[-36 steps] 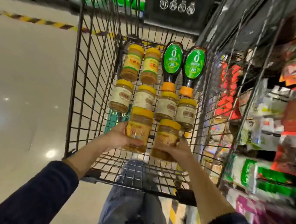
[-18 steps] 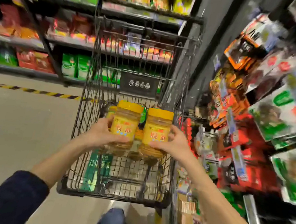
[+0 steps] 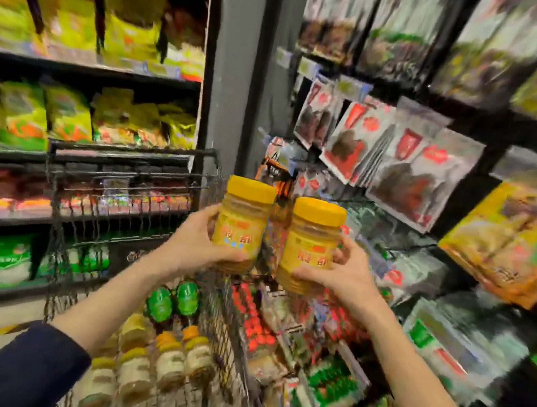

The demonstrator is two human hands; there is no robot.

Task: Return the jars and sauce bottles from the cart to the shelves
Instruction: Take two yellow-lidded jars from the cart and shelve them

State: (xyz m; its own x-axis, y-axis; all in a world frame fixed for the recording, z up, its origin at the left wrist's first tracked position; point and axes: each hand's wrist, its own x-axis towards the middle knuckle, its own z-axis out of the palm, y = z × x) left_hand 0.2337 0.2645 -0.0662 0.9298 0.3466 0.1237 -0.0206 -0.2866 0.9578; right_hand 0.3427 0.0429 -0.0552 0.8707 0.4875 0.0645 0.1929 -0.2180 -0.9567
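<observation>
- I am holding one yellow-lidded jar in each of my hands: the left hand (image 3: pixel 199 242) is wrapped around the left jar (image 3: pixel 240 225), the right hand (image 3: pixel 341 274) is wrapped around the right jar (image 3: pixel 311 243). Both grips are closed on the lower half of the jar bodies, thumbs across the front labels.
- Both jars are standing upright, lids up, side by side with a narrow gap between them; they are not touching.
- Change since a second ago: the two jars were lying at the near end of the cart basket with my hands just closing on them; half a second ago they were lifted above the basket; now they are clear of the cart (image 3: pixel 135 165) altogether, raised past its right rim and toward the shelving on the right.
- My view has also been swinging up and right; the frame is heavily blurred, so I cannot read the shelf contents beyond hanging packets (image 3: pixel 353 146) and bagged goods.
- Still lying in the cart: several pale-labelled jars (image 3: pixel 167 364) near the near end and two green-capped sauce bottles (image 3: pixel 174 302) toward the far end.
- Judgement: pick-up is done for this pair; transport is under way, placement not yet begun. Most of the load is still waiting.
- I cannot tell which shelf on the right takes these jars; no matching yellow jars are showing there.
- Risk, as I judge it: smooth jars, one-handed grips, fast turn. I am keeping them upright and apart.
</observation>
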